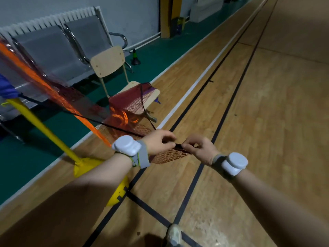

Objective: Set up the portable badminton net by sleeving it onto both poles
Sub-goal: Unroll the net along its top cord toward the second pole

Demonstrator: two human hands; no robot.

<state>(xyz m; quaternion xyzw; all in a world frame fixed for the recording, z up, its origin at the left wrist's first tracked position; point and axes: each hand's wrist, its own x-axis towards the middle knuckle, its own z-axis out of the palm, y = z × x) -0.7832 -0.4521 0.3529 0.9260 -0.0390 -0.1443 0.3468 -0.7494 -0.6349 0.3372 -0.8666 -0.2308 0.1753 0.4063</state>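
both hands meet in front of the body, low over the wooden court floor (267, 122). the left hand (158, 142) has its fingers curled and its grip closed in a pinch on the dark top edge of the red net (170, 155). the right hand (200, 148) is just beside it, thumb and fingertips pinched tight on the same edge, so a short piece of edge is stretched between the two grips. a small flap of mesh hangs below the hands.

from the left hand a thin black cord (106, 124) runs up and to the left toward the top of the yellow pole (41, 125). the pole looks tilted in this wide view and stands in a yellow base (87, 166) on the floor by the left forearm. an orange band (53, 93) of the net streaks, blurred, from the upper left down toward the left wrist.

the rest of the net lies bunched on the seat of a wooden chair (108, 62) and spills off its front toward the hands.

each wrist carries a white device on a grey strap, left (125, 145) and right (235, 163). behind the chair stand grey bench seats (53, 49) against a white radiator (53, 18), and a black cone (135, 58) sits on the green strip. a shoe (174, 234) shows at the bottom edge.
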